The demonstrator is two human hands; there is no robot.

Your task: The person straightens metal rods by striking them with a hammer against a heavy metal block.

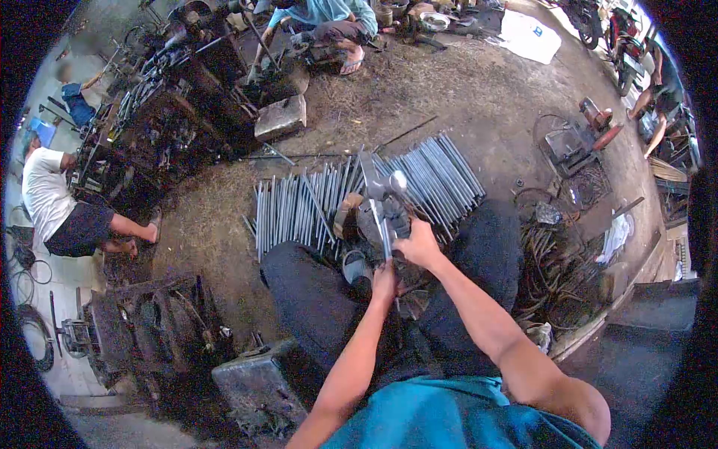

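My left hand [384,282] is closed around a thin metal rod [386,238] that points away from me between my knees. Just to its right, my right hand [420,245] is wrapped round the handle of a hammer. The hammer head [384,185], with a bright round face, hangs over the far end of the rod and overlaps it in this view. Beneath them, a dark block [372,223] is partly hidden by the hammer and my hands. Beyond my knees lie a left bundle of metal rods [292,206] and a right bundle [441,179].
Dark machinery [179,112] fills the upper left, where a person in a white shirt [52,187] sits. Another person [329,22] crouches at the top. A metal block [280,118] lies on the floor. Coiled scrap [553,269] and a small machine [572,146] are at right.
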